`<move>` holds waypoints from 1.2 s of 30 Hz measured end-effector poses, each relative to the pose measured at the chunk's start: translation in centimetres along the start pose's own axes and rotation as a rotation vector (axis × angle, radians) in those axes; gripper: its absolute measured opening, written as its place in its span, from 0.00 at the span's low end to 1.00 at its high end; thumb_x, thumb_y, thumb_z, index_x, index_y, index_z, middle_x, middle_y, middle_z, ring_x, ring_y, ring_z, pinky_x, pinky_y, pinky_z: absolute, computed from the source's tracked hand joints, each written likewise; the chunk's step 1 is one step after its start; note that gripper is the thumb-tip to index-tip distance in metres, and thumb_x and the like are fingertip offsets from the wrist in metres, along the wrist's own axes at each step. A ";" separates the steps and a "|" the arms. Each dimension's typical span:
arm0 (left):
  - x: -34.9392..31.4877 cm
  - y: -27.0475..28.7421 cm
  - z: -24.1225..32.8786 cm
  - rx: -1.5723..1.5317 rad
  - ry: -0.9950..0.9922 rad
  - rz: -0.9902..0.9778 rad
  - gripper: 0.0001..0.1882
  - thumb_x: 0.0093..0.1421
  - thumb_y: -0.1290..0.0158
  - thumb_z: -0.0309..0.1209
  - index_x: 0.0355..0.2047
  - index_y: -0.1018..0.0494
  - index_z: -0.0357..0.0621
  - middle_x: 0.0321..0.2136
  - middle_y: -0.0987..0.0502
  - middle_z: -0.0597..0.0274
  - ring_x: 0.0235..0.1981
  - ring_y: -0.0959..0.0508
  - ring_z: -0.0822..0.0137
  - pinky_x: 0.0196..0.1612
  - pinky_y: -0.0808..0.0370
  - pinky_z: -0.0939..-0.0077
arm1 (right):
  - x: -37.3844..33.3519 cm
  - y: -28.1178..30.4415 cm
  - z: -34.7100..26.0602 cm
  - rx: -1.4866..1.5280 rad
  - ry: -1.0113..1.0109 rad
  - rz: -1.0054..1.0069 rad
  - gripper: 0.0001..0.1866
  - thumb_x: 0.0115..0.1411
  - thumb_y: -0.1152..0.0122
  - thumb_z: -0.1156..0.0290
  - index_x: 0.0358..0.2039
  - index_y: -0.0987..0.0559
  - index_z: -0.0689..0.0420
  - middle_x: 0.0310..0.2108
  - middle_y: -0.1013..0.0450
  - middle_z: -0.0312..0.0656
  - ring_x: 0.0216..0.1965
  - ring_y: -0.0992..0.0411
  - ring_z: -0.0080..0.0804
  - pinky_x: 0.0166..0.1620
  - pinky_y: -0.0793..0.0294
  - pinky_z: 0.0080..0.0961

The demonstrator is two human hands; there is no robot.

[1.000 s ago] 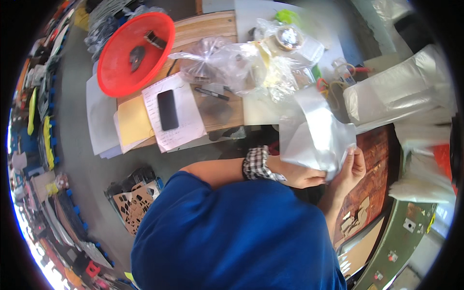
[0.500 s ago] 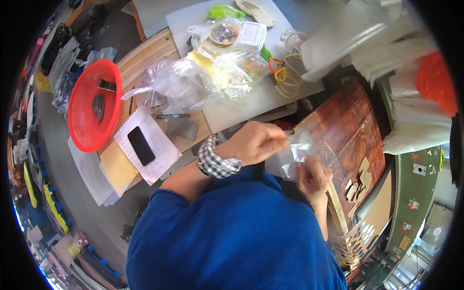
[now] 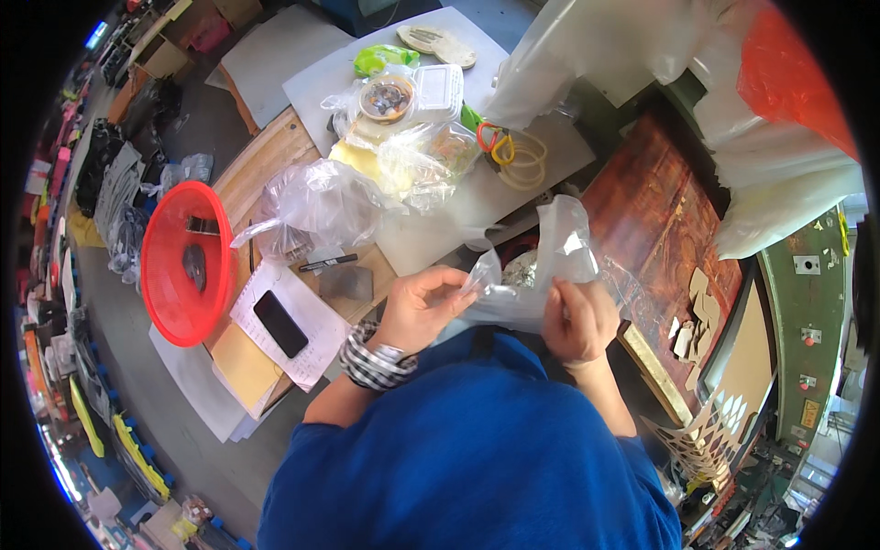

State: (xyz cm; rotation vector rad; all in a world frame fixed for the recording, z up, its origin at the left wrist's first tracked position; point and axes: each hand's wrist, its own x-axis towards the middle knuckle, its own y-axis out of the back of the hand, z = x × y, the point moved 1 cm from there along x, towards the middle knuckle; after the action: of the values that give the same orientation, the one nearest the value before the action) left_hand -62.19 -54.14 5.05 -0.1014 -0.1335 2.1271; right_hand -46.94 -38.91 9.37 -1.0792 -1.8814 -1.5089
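A clear plastic bag (image 3: 566, 243) is stretched between my two hands, just in front of my blue top. My left hand (image 3: 420, 307), with a checkered band at the wrist, pinches one side of the bag between thumb and fingertips. On the other side, my right hand (image 3: 579, 321) is closed on the bag's edge. The plastic stands up in a loose flap above my right fingers. Something pale and crinkled (image 3: 521, 269) shows behind the bag; I cannot make out what it is.
Left lie a red plastic basin (image 3: 165, 302), a black phone (image 3: 280, 324) on written paper, and a marker (image 3: 328, 263). Ahead, plastic bags (image 3: 330, 202) and food containers (image 3: 438, 92) crowd the table. Right stand a reddish-brown board (image 3: 642, 220) with cardboard scraps and a green machine (image 3: 807, 312).
My hands have moved apart, the left one to the left and down. The bag, bunched between them before, is now spread wider. The view has shifted slightly.
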 end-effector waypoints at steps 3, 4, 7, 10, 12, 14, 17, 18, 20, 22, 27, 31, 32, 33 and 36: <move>-1.0 1.5 -0.6 -0.245 0.327 -0.105 0.06 0.62 0.43 0.26 0.36 0.24 0.35 0.27 0.22 0.70 0.23 0.30 0.83 0.24 0.33 0.85 | 0.3 -1.0 -0.4 0.058 -0.019 -0.121 0.12 0.44 0.32 0.82 0.32 0.21 0.62 0.24 0.28 0.41 0.21 0.30 0.37 0.24 0.32 0.26; -1.3 1.8 -0.9 -0.256 0.371 -0.094 0.06 0.62 0.43 0.27 0.35 0.24 0.35 0.26 0.23 0.71 0.22 0.31 0.84 0.24 0.34 0.86 | 0.4 -1.4 -0.6 0.081 -0.044 -0.171 0.12 0.44 0.32 0.82 0.32 0.21 0.62 0.25 0.28 0.42 0.23 0.29 0.38 0.24 0.31 0.27; -1.6 1.8 -2.0 -0.280 0.332 -0.003 0.10 0.65 0.46 0.31 0.30 0.25 0.38 0.16 0.28 0.72 0.15 0.34 0.82 0.18 0.39 0.86 | 0.4 -2.2 -1.2 0.215 -0.132 -0.128 0.11 0.44 0.32 0.82 0.30 0.21 0.62 0.28 0.27 0.43 0.25 0.28 0.38 0.26 0.29 0.28; -1.3 0.2 -2.9 -0.316 0.278 0.160 0.11 0.67 0.47 0.33 0.31 0.24 0.37 0.17 0.28 0.71 0.14 0.34 0.82 0.18 0.39 0.86 | -0.6 -2.6 -2.4 0.456 -0.314 -0.181 0.06 0.50 0.31 0.78 0.27 0.21 0.62 0.27 0.26 0.41 0.17 0.30 0.30 0.20 0.32 0.23; -0.8 -1.4 -2.8 -0.293 0.252 0.101 0.11 0.67 0.48 0.32 0.37 0.23 0.36 0.19 0.26 0.72 0.15 0.34 0.84 0.19 0.38 0.87 | -1.2 -2.8 -2.7 0.467 -0.392 -0.276 0.07 0.52 0.30 0.76 0.26 0.22 0.62 0.27 0.26 0.41 0.17 0.30 0.29 0.21 0.31 0.23; 0.0 -3.2 -2.2 -0.216 0.109 0.063 0.07 0.66 0.47 0.28 0.37 0.23 0.37 0.21 0.25 0.72 0.17 0.32 0.85 0.20 0.35 0.89 | -1.6 -2.3 -2.6 0.505 -0.525 -0.254 0.09 0.55 0.31 0.72 0.27 0.22 0.63 0.26 0.26 0.42 0.17 0.29 0.28 0.22 0.30 0.23; 1.1 -5.5 -0.8 -0.208 -0.011 0.004 0.06 0.58 0.38 0.25 0.31 0.26 0.41 0.25 0.24 0.71 0.25 0.28 0.83 0.26 0.31 0.85 | -1.7 -0.7 -1.8 0.573 -0.686 -0.244 0.13 0.54 0.30 0.67 0.28 0.23 0.64 0.23 0.27 0.42 0.19 0.29 0.29 0.24 0.30 0.21; 1.6 -6.2 -0.4 -0.184 -0.091 -0.027 0.08 0.56 0.37 0.25 0.29 0.27 0.41 0.25 0.24 0.71 0.26 0.28 0.82 0.27 0.30 0.84 | -1.7 0.0 -1.5 0.555 -0.652 -0.263 0.14 0.54 0.29 0.67 0.28 0.23 0.63 0.23 0.28 0.42 0.20 0.29 0.29 0.24 0.31 0.22; 2.7 -7.1 0.6 0.173 -0.358 -0.175 0.15 0.51 0.35 0.24 0.24 0.34 0.43 0.20 0.31 0.64 0.21 0.28 0.71 0.24 0.32 0.74 | -1.7 1.5 -0.9 0.518 -0.566 -0.280 0.15 0.52 0.28 0.66 0.27 0.24 0.63 0.23 0.29 0.42 0.21 0.30 0.30 0.26 0.31 0.23; 3.6 -8.7 1.3 0.372 -0.523 -0.219 0.15 0.48 0.37 0.23 0.22 0.36 0.44 0.19 0.34 0.60 0.18 0.29 0.60 0.22 0.33 0.68 | -2.3 3.5 -0.3 0.510 -0.656 -0.319 0.12 0.54 0.31 0.70 0.28 0.24 0.64 0.26 0.29 0.42 0.25 0.32 0.28 0.29 0.33 0.22; 5.3 -13.8 2.0 0.493 -0.662 -0.388 0.15 0.47 0.38 0.23 0.21 0.37 0.44 0.19 0.35 0.60 0.19 0.29 0.57 0.21 0.33 0.65 | -5.7 7.9 1.2 0.829 -1.064 0.075 0.04 0.62 0.42 0.79 0.33 0.21 0.67 0.32 0.25 0.40 0.31 0.29 0.23 0.36 0.29 0.18; 5.8 -17.9 1.0 0.384 -0.566 -0.498 0.18 0.49 0.38 0.21 0.18 0.40 0.43 0.17 0.39 0.60 0.17 0.32 0.61 0.20 0.35 0.68 | -8.9 13.3 4.1 1.289 -1.275 0.727 0.11 0.67 0.50 0.71 0.42 0.23 0.64 0.33 0.23 0.41 0.36 0.24 0.28 0.46 0.25 0.25; 6.1 -18.9 0.4 0.330 -0.498 -0.519 0.19 0.50 0.39 0.21 0.17 0.41 0.43 0.16 0.40 0.60 0.17 0.32 0.62 0.20 0.35 0.69 | -9.7 15.2 4.9 1.314 -1.268 0.851 0.13 0.69 0.53 0.68 0.44 0.24 0.64 0.34 0.23 0.42 0.39 0.24 0.29 0.49 0.25 0.27; 6.4 -19.9 -0.2 0.305 -0.413 -0.458 0.21 0.55 0.41 0.19 0.16 0.43 0.43 0.15 0.40 0.64 0.16 0.33 0.71 0.19 0.34 0.73 | -10.8 17.3 5.5 1.287 -1.406 0.995 0.16 0.70 0.55 0.65 0.44 0.25 0.64 0.35 0.23 0.42 0.39 0.25 0.30 0.49 0.26 0.27; 9.5 -22.6 -2.8 -0.128 0.119 -0.254 0.15 0.64 0.46 0.29 0.20 0.33 0.49 0.18 0.27 0.67 0.19 0.25 0.74 0.25 0.27 0.78 | -14.0 24.5 6.2 1.380 -1.411 1.219 0.19 0.70 0.61 0.61 0.43 0.26 0.65 0.34 0.23 0.45 0.21 0.30 0.34 0.29 0.26 0.24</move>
State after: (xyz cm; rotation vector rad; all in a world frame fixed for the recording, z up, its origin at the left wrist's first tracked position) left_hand -47.93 -33.99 5.13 -0.2718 -0.2014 1.8534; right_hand -18.37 -34.94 10.75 -1.8604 -1.4687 1.3863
